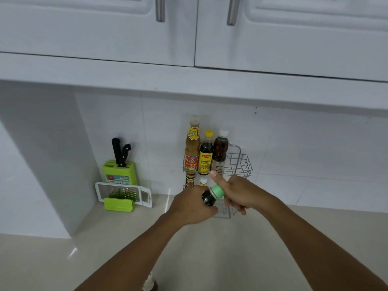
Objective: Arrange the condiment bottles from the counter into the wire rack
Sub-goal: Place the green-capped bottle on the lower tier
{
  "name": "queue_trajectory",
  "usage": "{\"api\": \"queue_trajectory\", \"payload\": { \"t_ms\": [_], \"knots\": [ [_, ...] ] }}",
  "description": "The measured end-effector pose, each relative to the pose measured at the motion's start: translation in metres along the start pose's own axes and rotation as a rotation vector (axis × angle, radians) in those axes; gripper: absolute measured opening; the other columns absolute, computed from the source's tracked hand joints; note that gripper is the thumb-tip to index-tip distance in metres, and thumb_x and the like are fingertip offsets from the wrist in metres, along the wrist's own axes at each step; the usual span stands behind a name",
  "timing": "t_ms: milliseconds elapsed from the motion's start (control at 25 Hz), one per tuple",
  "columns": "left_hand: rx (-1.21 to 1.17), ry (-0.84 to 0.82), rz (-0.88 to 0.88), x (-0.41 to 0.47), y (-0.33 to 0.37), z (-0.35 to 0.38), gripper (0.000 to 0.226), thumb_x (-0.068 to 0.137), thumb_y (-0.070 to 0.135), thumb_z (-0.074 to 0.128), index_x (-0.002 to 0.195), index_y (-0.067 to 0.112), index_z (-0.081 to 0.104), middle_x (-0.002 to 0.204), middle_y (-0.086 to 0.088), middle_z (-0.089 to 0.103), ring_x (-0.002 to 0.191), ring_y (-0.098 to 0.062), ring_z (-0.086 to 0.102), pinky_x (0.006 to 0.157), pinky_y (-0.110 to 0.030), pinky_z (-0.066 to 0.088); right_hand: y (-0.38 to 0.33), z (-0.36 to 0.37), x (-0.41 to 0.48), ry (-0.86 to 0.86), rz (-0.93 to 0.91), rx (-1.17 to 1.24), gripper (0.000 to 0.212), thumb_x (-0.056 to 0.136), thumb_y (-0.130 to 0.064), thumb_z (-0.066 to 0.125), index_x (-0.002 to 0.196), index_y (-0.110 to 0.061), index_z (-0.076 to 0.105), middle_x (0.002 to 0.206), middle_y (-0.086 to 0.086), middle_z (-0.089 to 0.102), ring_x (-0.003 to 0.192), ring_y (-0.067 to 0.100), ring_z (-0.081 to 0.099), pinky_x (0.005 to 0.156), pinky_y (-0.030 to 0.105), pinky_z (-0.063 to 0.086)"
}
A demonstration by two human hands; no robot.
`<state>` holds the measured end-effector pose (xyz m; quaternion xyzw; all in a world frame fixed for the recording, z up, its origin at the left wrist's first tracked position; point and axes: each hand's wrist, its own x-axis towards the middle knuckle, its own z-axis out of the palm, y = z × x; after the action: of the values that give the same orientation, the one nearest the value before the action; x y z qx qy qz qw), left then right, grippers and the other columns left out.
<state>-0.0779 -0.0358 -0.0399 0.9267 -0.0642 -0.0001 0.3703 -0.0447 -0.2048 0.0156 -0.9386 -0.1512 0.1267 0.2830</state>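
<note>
A: Both hands are on one thing. The left hand [190, 203] is wrapped around the body of a dark bottle [208, 198], and the right hand [239, 193] grips at its green cap [218, 191], with the forefinger [217, 178] stretched out toward the wire rack [241, 162].

B: So where is the bottle exactly?

A: It is in the air, tilted, just in front of the lower tier of the rack, not yet inside. I judge that it is about to be set down there.

B: What can go wrong?

A: The hands hide most of the lower tier, so I cannot tell how much free room it has. A small jar [190, 180] and a little bottle with a yellow cap [203, 181] already stand there on the left. If the dark bottle goes in slanted, it can knock them.

B: And the upper tier?

A: Three tall bottles stand there close together: one with a tan sauce [192, 148], one with a yellow cap [206, 153], one with a white cap [220, 150]. The stretched finger is near the front wire under them. A push on the rack may shake them, and they look top-heavy.

B: Anything else?

A: If the right hand holds only the cap and the cap is loose, the bottle can slip down to the desk [210, 248]. One more bottle [150, 283] waits at the near edge, under the left arm; an elbow can catch it.
</note>
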Motion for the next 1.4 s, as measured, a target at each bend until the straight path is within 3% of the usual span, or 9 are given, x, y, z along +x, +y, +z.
{"api": "queue_trajectory", "payload": {
  "t_ms": [120, 240, 400, 520, 600, 760, 840, 1120, 1400],
  "knots": [
    [-0.307, -0.202, -0.085, -0.001, 0.003, -0.009, 0.019, 0.069, 0.017, 0.067, 0.082, 0.006, 0.062, 0.061, -0.007, 0.059, 0.045, -0.017, 0.055, 0.049, -0.03, 0.049, 0.009, -0.001, 0.003, 0.141, -0.32, -0.136, 0.06, 0.094, -0.073, 0.036, 0.077, -0.023, 0.065, 0.054, -0.003, 0.057, 0.046, 0.006, 0.052, 0.058, 0.035, 0.049],
    [-0.395, -0.342, -0.064, -0.003, 0.007, -0.01, 0.009, 0.07, 0.006, 0.063, 0.077, 0.003, 0.059, 0.058, -0.012, 0.057, 0.047, -0.027, 0.054, 0.05, -0.029, 0.047, 0.018, 0.013, 0.011, 0.212, -0.481, -0.325, 0.048, 0.099, -0.053, 0.027, 0.059, -0.029, 0.038, 0.05, -0.004, 0.037, 0.047, 0.008, 0.038, 0.055, 0.04, 0.042],
    [-0.156, -0.236, -0.02, 0.001, 0.003, 0.002, 0.023, 0.071, 0.02, 0.068, 0.089, 0.007, 0.062, 0.07, -0.014, 0.062, 0.056, -0.02, 0.059, 0.054, -0.038, 0.055, 0.029, 0.035, 0.016, 0.255, -0.39, -0.216, 0.047, 0.096, -0.041, 0.022, 0.053, -0.026, 0.031, 0.046, -0.001, 0.035, 0.046, 0.009, 0.037, 0.057, 0.043, 0.044],
    [0.039, -0.11, 0.022, -0.003, 0.005, 0.013, 0.027, 0.072, 0.03, 0.069, 0.096, 0.018, 0.062, 0.08, 0.003, 0.058, 0.072, -0.016, 0.059, 0.064, -0.035, 0.055, 0.039, 0.044, 0.014, 0.263, -0.339, -0.184, 0.046, 0.098, -0.035, 0.026, 0.053, -0.027, 0.032, 0.047, -0.002, 0.036, 0.047, 0.01, 0.04, 0.057, 0.035, 0.034],
    [-0.013, -0.073, -0.01, -0.003, 0.011, 0.016, 0.036, 0.073, 0.03, 0.071, 0.106, 0.024, 0.059, 0.088, 0.008, 0.057, 0.077, -0.013, 0.059, 0.069, -0.032, 0.056, 0.042, 0.044, 0.016, 0.257, -0.304, -0.099, 0.047, 0.103, -0.035, 0.032, 0.056, -0.028, 0.037, 0.049, -0.003, 0.041, 0.048, 0.009, 0.042, 0.059, 0.032, 0.033],
    [-0.313, -0.183, -0.084, 0.012, 0.015, 0.016, 0.061, 0.078, 0.007, 0.073, 0.116, 0.023, 0.029, 0.093, 0.012, 0.041, 0.073, -0.004, 0.051, 0.055, -0.026, 0.05, 0.046, 0.034, 0.021, 0.093, -0.081, 0.473, 0.037, 0.091, -0.056, 0.063, 0.088, -0.02, 0.06, 0.07, 0.005, 0.068, 0.057, 0.016, 0.065, 0.054, 0.027, 0.049],
    [-0.303, -0.223, -0.046, 0.019, 0.008, 0.021, 0.068, 0.08, -0.003, 0.07, 0.117, 0.023, 0.019, 0.095, 0.014, 0.033, 0.08, 0.003, 0.043, 0.056, -0.019, 0.049, 0.056, 0.033, 0.024, 0.0, -0.048, 0.64, 0.029, 0.086, -0.039, 0.078, 0.104, -0.019, 0.068, 0.089, 0.011, 0.075, 0.067, 0.022, 0.07, 0.06, 0.031, 0.054],
    [-0.421, -0.223, -0.141, 0.048, -0.062, 0.051, 0.106, 0.061, 0.029, 0.093, 0.139, 0.035, 0.022, 0.127, 0.001, 0.056, 0.118, -0.013, 0.058, 0.102, -0.033, 0.052, 0.11, 0.033, 0.059, 0.099, 0.056, 0.847, 0.026, 0.082, -0.02, 0.084, 0.104, -0.009, 0.077, 0.102, 0.019, 0.078, 0.09, 0.032, 0.076, 0.084, 0.045, 0.063],
    [-0.301, 0.034, -0.314, 0.091, -0.093, 0.069, 0.038, 0.093, 0.012, 0.055, 0.13, 0.021, 0.052, 0.107, -0.002, 0.07, 0.086, -0.012, 0.066, 0.072, -0.027, 0.057, 0.157, 0.066, 0.107, 0.202, 0.119, 0.767, 0.04, 0.085, 0.004, 0.075, 0.113, -0.023, 0.069, 0.112, 0.007, 0.074, 0.108, 0.025, 0.071, 0.083, 0.03, 0.057]
  ]
}}
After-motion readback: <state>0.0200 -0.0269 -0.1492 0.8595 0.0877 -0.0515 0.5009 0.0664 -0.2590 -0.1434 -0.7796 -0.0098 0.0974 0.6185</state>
